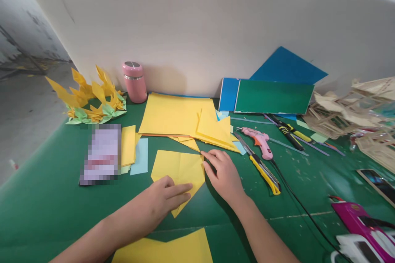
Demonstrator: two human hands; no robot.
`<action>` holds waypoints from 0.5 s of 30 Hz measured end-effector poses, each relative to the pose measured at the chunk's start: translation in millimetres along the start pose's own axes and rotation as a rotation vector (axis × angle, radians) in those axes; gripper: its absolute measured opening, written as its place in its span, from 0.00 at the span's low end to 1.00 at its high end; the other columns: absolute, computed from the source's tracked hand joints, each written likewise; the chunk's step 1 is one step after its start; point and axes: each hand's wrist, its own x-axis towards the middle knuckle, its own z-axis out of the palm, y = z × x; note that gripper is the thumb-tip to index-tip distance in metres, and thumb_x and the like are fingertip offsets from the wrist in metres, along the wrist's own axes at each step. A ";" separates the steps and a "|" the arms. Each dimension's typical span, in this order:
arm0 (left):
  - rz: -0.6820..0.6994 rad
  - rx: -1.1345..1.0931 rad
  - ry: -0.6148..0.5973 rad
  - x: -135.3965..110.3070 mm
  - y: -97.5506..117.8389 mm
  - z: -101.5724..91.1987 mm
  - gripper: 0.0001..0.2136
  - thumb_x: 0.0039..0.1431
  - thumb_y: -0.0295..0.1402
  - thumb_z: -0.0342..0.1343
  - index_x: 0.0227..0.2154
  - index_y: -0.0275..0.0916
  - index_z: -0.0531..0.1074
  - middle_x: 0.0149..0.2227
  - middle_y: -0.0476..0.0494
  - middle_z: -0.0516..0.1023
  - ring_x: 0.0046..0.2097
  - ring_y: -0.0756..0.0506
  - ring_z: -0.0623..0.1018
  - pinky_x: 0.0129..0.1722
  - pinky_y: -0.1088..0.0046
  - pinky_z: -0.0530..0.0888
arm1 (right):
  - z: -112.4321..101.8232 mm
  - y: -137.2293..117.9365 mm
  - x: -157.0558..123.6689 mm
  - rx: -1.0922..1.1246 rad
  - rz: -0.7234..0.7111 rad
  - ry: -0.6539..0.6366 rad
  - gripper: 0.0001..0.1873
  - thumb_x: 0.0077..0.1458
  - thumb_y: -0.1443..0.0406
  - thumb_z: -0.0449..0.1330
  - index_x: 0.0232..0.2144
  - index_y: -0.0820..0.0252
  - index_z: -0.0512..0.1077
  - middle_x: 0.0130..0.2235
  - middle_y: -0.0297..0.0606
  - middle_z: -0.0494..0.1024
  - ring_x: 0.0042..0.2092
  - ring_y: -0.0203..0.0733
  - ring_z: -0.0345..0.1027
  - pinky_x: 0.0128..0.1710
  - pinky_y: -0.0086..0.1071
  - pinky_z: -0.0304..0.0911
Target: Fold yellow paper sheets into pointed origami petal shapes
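Note:
A yellow sheet of paper (180,166) lies on the green table, folded so that it tapers to a point toward me; crease lines run across it. My left hand (168,197) rests on its lower part, with the fingers stretched out flat and pressing it down. At the sheet's right edge, near the upper corner, is my right hand (220,172); its thumb and forefinger tips are apart and touch that edge. Another yellow sheet (173,250) lies closest to me, partly under my left forearm. Behind the folded sheet is a stack of yellow paper (175,113) with folded pieces (212,127) on it.
A yellow utility knife (265,174), pink glue gun (259,139) and pliers (291,135) lie to the right, before a magenta power strip (359,222). Leftward are a paper-flower wreath (95,90), pink flask (135,82) and blurred-out flat object (103,152). A white board (185,28) stands behind.

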 end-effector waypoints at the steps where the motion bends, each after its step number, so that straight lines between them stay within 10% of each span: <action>1: 0.005 0.013 -0.001 0.6 0.1 1.2 0.32 0.53 0.10 0.40 0.60 0.40 0.61 0.63 0.47 0.64 0.44 0.45 0.70 0.45 0.71 0.72 | 0.5 0.2 -0.2 -0.006 0.012 -0.008 0.15 0.60 0.65 0.51 0.45 0.61 0.75 0.38 0.45 0.75 0.40 0.50 0.67 0.40 0.42 0.65; 12: 0.068 0.142 0.113 10.5 8.8 13.1 0.15 0.68 0.22 0.42 0.48 0.41 0.71 0.53 0.44 0.75 0.57 0.43 0.71 0.43 0.65 0.69 | 3.1 0.2 3.1 0.241 0.202 -0.008 0.03 0.53 0.67 0.56 0.32 0.57 0.70 0.29 0.35 0.73 0.30 0.40 0.66 0.32 0.33 0.65; 15: -0.002 0.029 0.164 11.6 8.4 18.2 0.13 0.66 0.22 0.47 0.46 0.45 0.72 0.50 0.47 0.77 0.56 0.44 0.71 0.44 0.67 0.69 | -2.8 -6.5 -0.3 0.247 0.221 -0.084 0.21 0.48 0.65 0.63 0.46 0.57 0.67 0.35 0.37 0.73 0.35 0.43 0.67 0.36 0.35 0.66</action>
